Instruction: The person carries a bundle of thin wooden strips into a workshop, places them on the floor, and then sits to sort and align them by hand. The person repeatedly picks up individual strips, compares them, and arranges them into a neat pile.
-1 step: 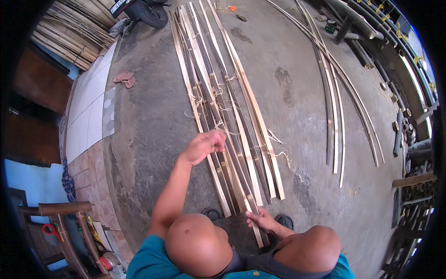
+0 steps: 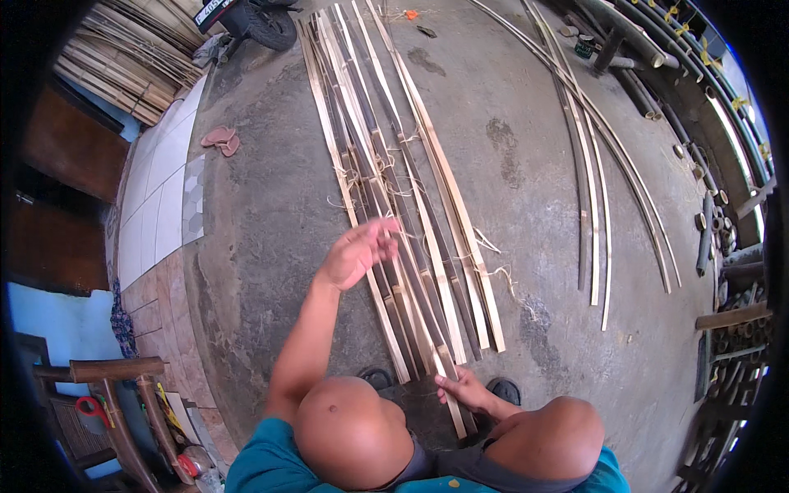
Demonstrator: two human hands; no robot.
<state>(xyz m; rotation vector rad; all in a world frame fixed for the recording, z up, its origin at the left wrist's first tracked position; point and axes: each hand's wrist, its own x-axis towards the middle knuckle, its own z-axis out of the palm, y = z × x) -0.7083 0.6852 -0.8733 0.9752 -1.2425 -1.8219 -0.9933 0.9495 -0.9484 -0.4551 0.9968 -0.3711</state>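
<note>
Head view: a person squats over a row of split bamboo slats [image 2: 394,205] laid side by side on a concrete floor [image 2: 271,246].
Slats' long axis: running straight away from the person, near ends by the knees, far ends toward a parked motorbike's wheel [image 2: 271,29].
Right hand [image 2: 464,388]: low at the near ends, fingers [image 2: 450,382] curled onto the end of one slat; a real pinch or just a steadying press cannot be told from here.
Left hand [image 2: 357,251]: raised over the left part of the row, farther along the slats than the right hand, fingers [image 2: 385,234] loosely spread and pointing right, gripping nothing that shows.
Slats from the left fingers: directly below and to their right; whether the fingertips touch the surface cannot be told.
Nearer hand: the right one is already on the slat ends; the left is nearer the middle stretch, where pale fibre ties [image 2: 485,263] cross the slats.
Nearby: a second, thinner set of curved strips [image 2: 592,214] lies well apart to the right of both hands.
</note>
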